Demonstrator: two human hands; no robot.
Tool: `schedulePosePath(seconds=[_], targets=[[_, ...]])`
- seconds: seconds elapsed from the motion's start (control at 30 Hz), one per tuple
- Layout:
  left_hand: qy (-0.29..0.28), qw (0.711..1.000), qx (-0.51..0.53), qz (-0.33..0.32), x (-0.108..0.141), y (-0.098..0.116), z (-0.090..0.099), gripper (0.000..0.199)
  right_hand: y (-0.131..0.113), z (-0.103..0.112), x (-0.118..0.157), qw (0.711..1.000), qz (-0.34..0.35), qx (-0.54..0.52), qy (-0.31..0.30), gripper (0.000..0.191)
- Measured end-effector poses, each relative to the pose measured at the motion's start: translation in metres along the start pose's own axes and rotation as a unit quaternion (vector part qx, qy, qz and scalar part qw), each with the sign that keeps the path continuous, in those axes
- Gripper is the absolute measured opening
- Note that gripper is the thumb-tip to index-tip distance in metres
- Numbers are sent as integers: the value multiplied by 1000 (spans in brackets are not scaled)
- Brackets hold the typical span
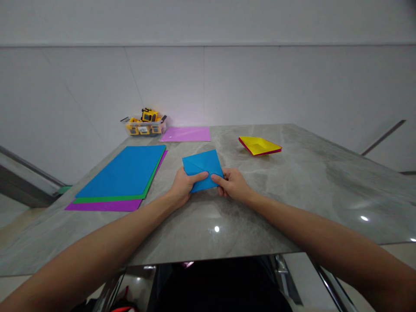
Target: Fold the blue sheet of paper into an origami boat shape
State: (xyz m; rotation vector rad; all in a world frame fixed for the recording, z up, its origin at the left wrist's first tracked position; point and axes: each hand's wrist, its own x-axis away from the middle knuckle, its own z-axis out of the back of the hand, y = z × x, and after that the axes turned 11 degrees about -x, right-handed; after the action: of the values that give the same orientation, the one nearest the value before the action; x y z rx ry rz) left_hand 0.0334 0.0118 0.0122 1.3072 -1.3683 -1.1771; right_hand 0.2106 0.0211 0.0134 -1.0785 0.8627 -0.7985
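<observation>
A folded blue paper (203,162), roughly square with a crease line across its face, is held above the middle of the grey table. My left hand (183,186) grips its lower left side, thumb lying on top. At the lower right side my right hand (232,184) pinches it, with the thumb on the face and the other fingers curled behind. The two thumb tips nearly meet. Fingers of my left hand under the paper are hidden.
Blue, green and purple sheets (121,171) lie stacked at the left of the table (308,186). Behind are a clear box (143,130) of yellow toy vehicles and a pink sheet (186,134). A yellow and red folded paper (260,146) sits at the back right.
</observation>
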Motion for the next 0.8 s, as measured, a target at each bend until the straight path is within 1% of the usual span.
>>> schedulePosePath(seconds=[0.13,0.23,0.47,0.63,0.8], targets=[[-9,999,15,28,3,3,-2,45,-1,-1,1,1000,5,13,5,49],[-11,999,8,43,4,6,-3,44,0,-2,0,1000,-2,-2,-8,50],[-2,999,-6,43,4,8,-2,41,-1,-5,0,998,-34,-44,-25,48],[9,999,-12,32,5,8,-3,38,0,-7,1,998,-34,-32,-43,52],[14,999,-8,29,4,6,-4,34,-1,-7,3,998,-28,-21,-55,50]])
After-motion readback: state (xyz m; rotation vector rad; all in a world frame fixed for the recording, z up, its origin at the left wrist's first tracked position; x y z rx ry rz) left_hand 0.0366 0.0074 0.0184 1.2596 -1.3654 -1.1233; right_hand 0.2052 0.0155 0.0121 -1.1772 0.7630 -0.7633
